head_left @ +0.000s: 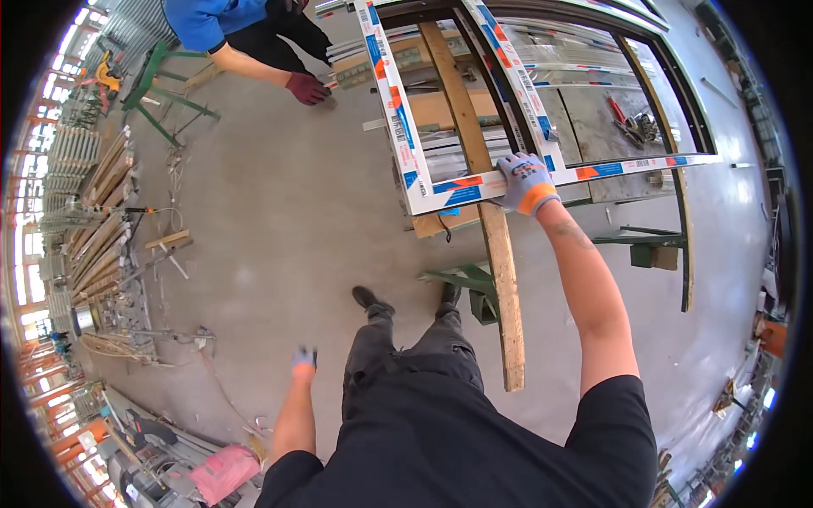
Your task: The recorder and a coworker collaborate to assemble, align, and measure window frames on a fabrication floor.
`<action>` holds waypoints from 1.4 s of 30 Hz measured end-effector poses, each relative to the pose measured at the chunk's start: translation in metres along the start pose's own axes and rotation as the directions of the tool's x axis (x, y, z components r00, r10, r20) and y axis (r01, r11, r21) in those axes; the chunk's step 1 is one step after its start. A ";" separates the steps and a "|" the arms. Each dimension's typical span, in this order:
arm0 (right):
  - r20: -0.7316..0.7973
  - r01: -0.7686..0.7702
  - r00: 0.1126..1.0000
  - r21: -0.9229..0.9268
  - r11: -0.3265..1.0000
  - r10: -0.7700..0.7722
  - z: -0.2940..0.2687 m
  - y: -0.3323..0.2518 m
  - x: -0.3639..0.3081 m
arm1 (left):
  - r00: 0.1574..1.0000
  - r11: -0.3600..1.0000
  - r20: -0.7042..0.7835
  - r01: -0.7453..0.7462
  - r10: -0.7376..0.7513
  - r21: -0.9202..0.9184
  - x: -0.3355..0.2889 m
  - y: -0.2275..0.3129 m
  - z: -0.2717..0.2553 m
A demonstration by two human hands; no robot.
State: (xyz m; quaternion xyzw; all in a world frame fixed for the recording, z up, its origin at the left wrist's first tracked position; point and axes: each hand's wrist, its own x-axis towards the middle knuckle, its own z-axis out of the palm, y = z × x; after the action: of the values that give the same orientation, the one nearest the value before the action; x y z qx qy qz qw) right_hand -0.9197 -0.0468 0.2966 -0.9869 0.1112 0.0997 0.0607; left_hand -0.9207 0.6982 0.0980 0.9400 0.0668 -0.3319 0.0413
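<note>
Our right hand (pixel 525 182) clasps the frame (pixel 523 91), our blurred left hand (pixel 304 359) we can't read, and one lopsided tug could skid that frame off the plank (pixel 502 288) below our grip.

Frame (pixel 520 76), 1 o'clock: smooth, glossy plastic-film look. Right hand (pixel 525 179), 2: gloved in matt cloth. Plank (pixel 500 267), 3: rough wood. Shirt (pixel 457 436), 6: matt cloth. Pink bundle (pixel 224 474), 7: crinkled plastic look. Floor (pixel 254 254), 9: smooth, faint gloss.

A white, divided frame (pixel 532 102) is lying across two wooden bars (pixel 503 296). Blue-and-orange printed film (pixel 457 190) is covering its rails.
</note>
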 end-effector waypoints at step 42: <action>0.227 -0.908 0.240 0.397 0.136 0.944 0.286 -0.224 0.077 | 0.908 0.827 0.028 -0.369 0.419 -0.425 0.311 0.182 -0.372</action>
State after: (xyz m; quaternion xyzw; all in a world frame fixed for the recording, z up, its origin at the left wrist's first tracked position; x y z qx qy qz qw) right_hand -0.8462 0.1943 0.0244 -0.6641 0.7162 0.0481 0.2089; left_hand -0.4233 0.5947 0.1973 0.8818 -0.0632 -0.3505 0.3091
